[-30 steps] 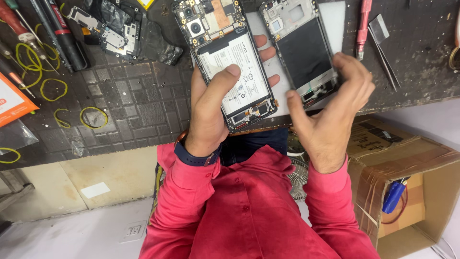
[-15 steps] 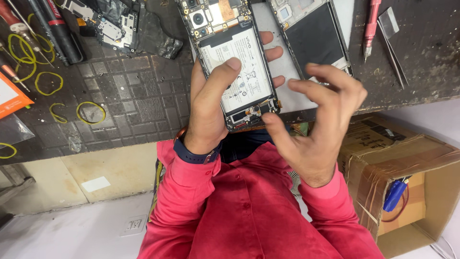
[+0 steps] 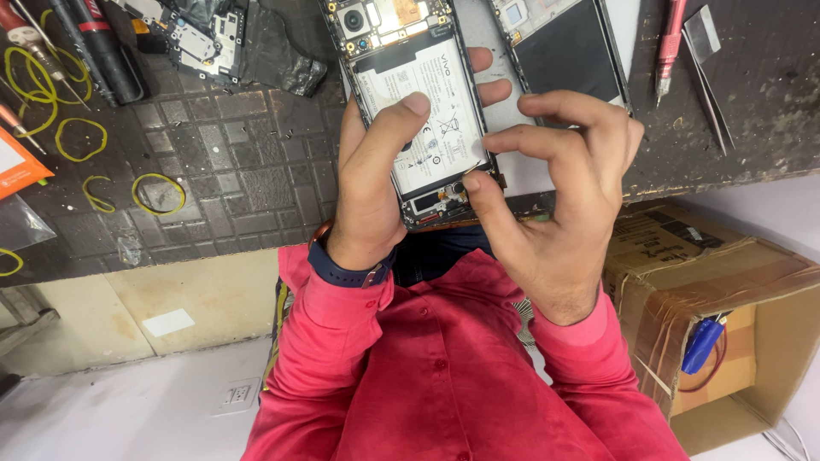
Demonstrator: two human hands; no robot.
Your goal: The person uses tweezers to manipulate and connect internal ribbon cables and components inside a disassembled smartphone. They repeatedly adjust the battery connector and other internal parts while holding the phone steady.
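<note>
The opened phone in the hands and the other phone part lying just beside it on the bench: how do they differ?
The opened phone is gripped by the left hand, thumb on its white battery; the other phone part lies flat on the bench, unheld. The first shows a battery, camera and circuit board; the second is mostly a plain dark panel. The right hand touches the first's lower edge. Both lie opened, insides up.

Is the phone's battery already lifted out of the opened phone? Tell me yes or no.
No, the white battery sits in the opened phone, with the left hand's thumb pressed on it.
</note>
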